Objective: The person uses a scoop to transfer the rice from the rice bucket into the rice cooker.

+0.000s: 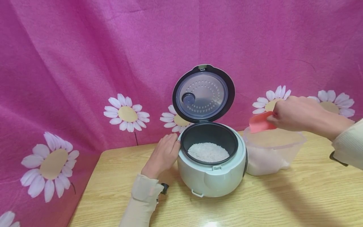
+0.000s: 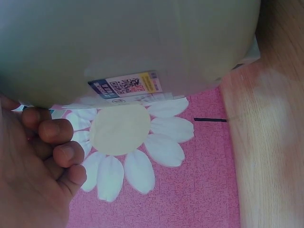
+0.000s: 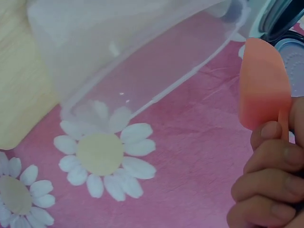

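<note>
A pale green rice cooker (image 1: 224, 179) stands on the table, its lid (image 1: 202, 91) raised. White rice (image 1: 208, 152) covers the bottom of its dark inner pot (image 1: 193, 134). My left hand (image 1: 164, 154) rests against the cooker's left side, close to the rim; in the left wrist view its fingers (image 2: 64, 154) are loosely bent beside the cooker's wall. My right hand (image 1: 297, 113) grips a coral-coloured plastic scoop (image 1: 261, 122) by its handle. The scoop is tilted above the near-left rim of a translucent tub (image 1: 272, 154), which has white contents low inside.
The tub stands directly right of the cooker on the wooden table (image 1: 116, 183). Behind the table hangs a pink cloth (image 1: 136, 56) with large white daisies. The raised lid stands upright at the cooker's back.
</note>
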### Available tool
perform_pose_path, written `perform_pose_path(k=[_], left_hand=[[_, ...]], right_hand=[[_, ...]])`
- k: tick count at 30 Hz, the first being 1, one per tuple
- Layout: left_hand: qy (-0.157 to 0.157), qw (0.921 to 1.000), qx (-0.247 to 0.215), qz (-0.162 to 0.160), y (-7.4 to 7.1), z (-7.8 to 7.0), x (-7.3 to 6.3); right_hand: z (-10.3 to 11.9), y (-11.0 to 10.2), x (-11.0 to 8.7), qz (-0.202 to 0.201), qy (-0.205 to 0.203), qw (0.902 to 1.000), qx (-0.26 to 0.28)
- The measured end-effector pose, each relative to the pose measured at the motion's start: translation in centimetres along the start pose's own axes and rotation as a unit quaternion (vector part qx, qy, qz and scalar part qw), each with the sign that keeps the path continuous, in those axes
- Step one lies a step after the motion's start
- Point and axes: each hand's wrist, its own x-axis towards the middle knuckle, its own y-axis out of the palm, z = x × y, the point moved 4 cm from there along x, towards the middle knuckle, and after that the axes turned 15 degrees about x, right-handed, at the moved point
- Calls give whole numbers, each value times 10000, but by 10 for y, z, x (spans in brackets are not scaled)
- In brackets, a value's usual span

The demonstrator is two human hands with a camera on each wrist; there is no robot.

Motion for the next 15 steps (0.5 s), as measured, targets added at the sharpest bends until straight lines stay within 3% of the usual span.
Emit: perform_pose_path(k=[15], left_hand=[[90, 9999, 33, -69, 0, 0, 0]], right_hand=[[-36, 22, -7, 196, -2, 9993, -316]])
